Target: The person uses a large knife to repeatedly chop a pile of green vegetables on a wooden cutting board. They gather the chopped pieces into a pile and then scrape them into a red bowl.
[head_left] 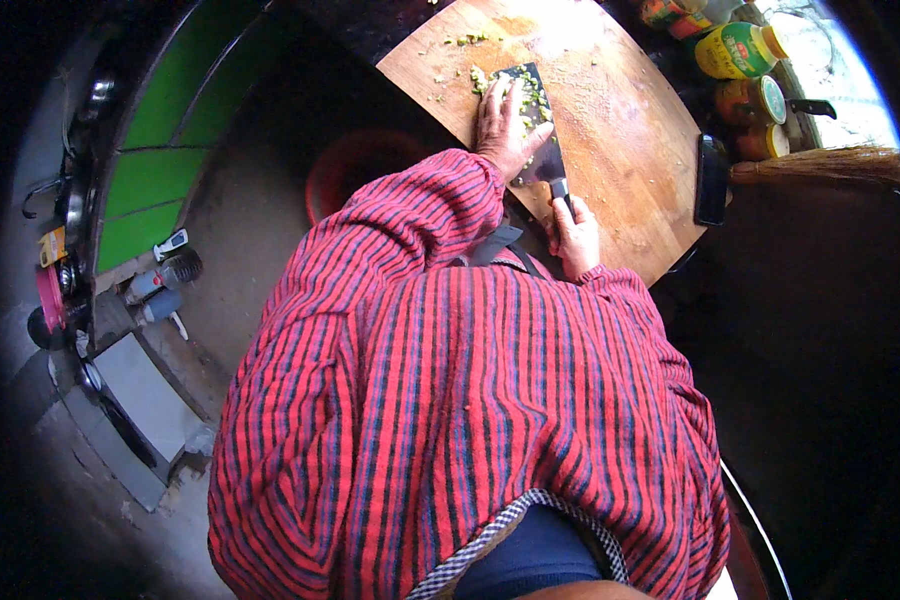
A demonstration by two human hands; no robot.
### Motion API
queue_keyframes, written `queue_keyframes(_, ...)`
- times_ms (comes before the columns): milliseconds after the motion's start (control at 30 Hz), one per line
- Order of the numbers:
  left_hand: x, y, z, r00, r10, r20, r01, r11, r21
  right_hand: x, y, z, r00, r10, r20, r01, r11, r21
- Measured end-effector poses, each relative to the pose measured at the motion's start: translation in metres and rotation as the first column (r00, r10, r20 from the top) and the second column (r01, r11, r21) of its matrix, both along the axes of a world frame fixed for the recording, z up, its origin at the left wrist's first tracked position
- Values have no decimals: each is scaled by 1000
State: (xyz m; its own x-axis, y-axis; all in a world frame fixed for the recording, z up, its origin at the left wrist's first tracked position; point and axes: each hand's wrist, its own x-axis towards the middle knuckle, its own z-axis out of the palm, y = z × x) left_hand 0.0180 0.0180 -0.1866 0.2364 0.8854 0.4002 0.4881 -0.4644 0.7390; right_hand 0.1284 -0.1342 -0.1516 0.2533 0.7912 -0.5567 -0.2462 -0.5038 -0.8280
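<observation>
A broad-bladed cleaver (547, 165) lies flat over the left part of a round wooden cutting board (620, 120), its blade pointing away from me. Around its dark handle, near the board's front edge, my right hand (576, 240) is closed. Chopped green pieces (533, 97), perhaps scallion, rest on the blade and beside its far end. My left hand (508, 130) is over the blade's left side with fingers stretched out and thumb apart, touching the pieces. A few more green bits (465, 40) are scattered farther up the board.
Right of the board are a black phone-like slab (710, 180), a yellow-green jar (735, 52), other jars (750, 102), a black-handled knife (812, 107) and a straw brush (820, 165). A red basin (320, 185) sits low on the left, with bottles (160, 290) beyond.
</observation>
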Motion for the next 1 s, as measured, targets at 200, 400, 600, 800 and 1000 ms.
queue_keyframes(200, -11, 10, 10, 983, 9, 181, -13, 1000, 19, -10, 17, 29, 997, 77, -13, -77, 997, 0)
queue_keyframes(400, -95, 6, 48, 974, 133, 182, -155, 981, 113, -26, 46, 20, 826, 303, 476, -461, 849, 259)
queue_keyframes(600, -181, -36, 30, 849, 512, 128, -496, 857, -139, -57, 84, 7, 282, 427, 859, -889, 452, 67)
queue_keyframes(800, -211, -60, 14, 828, 559, -55, -561, 823, -84, -82, 84, -2, 494, 530, 689, -817, 555, 159)
queue_keyframes(1000, -178, -68, 32, 954, 83, -287, -64, 995, 77, -91, 92, 16, 754, 634, -172, -647, 762, -23)
